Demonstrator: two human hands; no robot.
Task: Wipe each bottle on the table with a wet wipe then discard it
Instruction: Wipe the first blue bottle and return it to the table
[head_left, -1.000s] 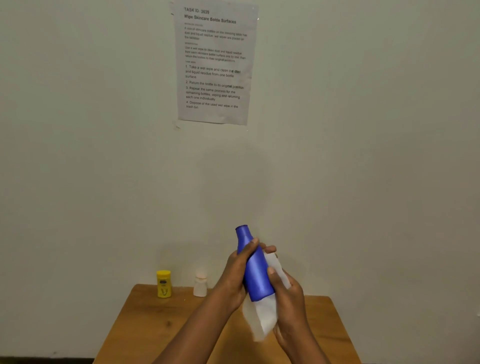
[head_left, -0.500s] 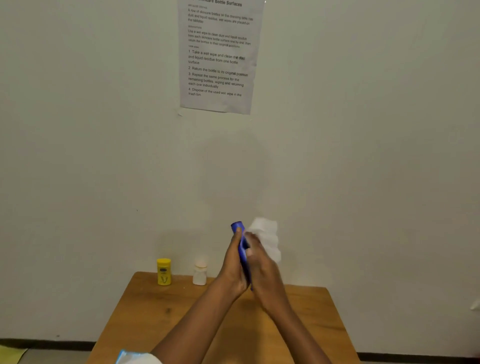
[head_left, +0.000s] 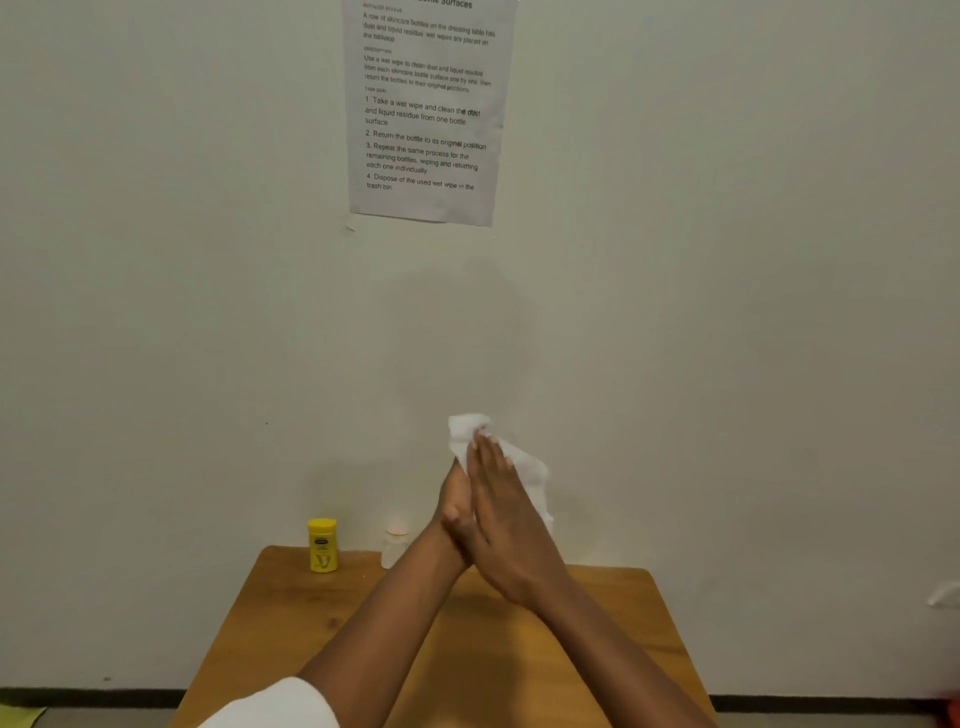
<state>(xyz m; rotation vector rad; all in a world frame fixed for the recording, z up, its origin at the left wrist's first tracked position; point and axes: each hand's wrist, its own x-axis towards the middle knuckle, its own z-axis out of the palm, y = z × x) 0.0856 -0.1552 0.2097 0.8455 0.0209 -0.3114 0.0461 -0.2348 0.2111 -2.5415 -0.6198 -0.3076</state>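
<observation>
Both hands, left (head_left: 454, 501) and right (head_left: 506, 514), pressed flat around a crumpled white wet wipe (head_left: 524, 467); grip unclear, above a smooth wooden table (head_left: 597, 623).

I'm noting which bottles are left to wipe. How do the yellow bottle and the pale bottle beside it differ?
The yellow bottle is opaque bright yellow with a dark label mark; the pale bottle is whitish and translucent-looking, nearly blending into the wall. The yellow bottle is fully in view, while the pale bottle is partly hidden by the left hand. The yellow one looks slightly taller. Both stand upright at the table's back edge by the wall, untouched.
</observation>
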